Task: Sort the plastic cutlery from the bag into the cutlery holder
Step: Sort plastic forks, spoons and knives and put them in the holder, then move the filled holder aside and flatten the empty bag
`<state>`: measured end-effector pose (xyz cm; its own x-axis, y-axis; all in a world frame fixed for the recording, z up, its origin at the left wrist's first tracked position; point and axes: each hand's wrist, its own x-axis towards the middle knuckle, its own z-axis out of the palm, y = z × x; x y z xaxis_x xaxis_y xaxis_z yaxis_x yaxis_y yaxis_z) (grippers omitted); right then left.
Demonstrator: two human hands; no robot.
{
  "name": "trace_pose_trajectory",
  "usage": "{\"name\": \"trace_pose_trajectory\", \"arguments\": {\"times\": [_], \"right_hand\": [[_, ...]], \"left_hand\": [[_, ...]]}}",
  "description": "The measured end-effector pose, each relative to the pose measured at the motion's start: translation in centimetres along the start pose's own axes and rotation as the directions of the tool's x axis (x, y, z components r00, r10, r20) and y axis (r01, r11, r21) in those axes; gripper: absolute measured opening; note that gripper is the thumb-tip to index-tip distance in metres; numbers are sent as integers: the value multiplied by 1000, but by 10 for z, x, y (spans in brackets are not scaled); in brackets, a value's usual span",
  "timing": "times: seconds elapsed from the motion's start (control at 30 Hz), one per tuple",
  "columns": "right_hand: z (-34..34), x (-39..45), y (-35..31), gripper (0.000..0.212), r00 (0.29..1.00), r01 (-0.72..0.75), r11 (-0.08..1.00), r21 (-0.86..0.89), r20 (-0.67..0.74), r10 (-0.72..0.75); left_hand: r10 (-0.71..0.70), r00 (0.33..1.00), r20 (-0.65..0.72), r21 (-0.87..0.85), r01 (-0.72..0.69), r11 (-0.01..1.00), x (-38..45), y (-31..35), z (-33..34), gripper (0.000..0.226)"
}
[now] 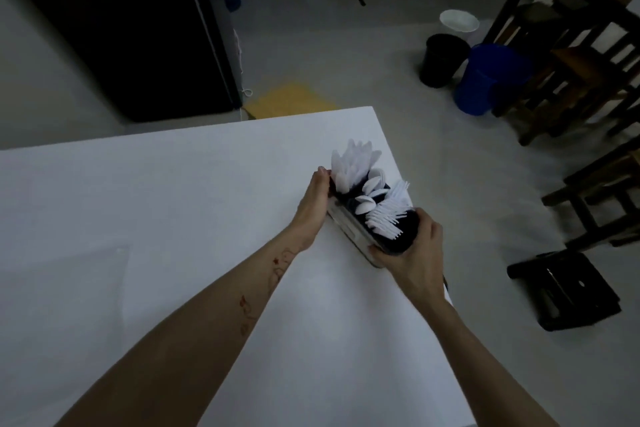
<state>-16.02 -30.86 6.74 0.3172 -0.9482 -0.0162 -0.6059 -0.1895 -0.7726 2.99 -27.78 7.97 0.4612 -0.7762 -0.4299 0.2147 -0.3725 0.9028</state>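
Note:
A dark cutlery holder (349,230) with pale sides stands near the right edge of the white table (173,218). White plastic knives (351,163) fill its far compartment, spoons (372,192) the middle one and forks (388,215) the near one. My left hand (313,210) grips the holder's far left side, thumb at the rim. My right hand (412,251) grips its near end, fingers curled round the corner. A clear plastic bag (62,282) lies flat on the table at the left, faint against the white.
The table's right edge runs just beside the holder. On the floor beyond are a black bucket (443,59), a blue bucket (491,78), a white bowl (459,21), wooden stools (571,87) and a black case (568,291). A dark cabinet (131,28) stands behind the table.

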Motion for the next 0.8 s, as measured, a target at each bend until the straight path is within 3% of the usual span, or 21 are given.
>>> {"name": "trace_pose_trajectory", "arguments": {"times": [0.1,0.17,0.37,0.5,0.8], "right_hand": [[16,39,-34,99,980,87,995,53,177,-96],[36,66,-56,101,950,130,987,98,272,-152],[103,116,-120,106,839,53,967,250,515,-179],[139,128,-137,105,798,3,962,274,578,-167],[165,126,-128,104,801,-4,960,280,576,-165]], "left_hand": [[57,992,-117,-198,-80,977,-4,10,-41,48],[75,976,-205,-305,-136,943,-3,12,-71,51],[43,915,-401,-450,-238,861,9,-6,-150,54],[9,891,-454,-469,-248,848,12,-15,-176,54],[11,909,-416,-512,-244,824,15,-26,-187,34]]}}
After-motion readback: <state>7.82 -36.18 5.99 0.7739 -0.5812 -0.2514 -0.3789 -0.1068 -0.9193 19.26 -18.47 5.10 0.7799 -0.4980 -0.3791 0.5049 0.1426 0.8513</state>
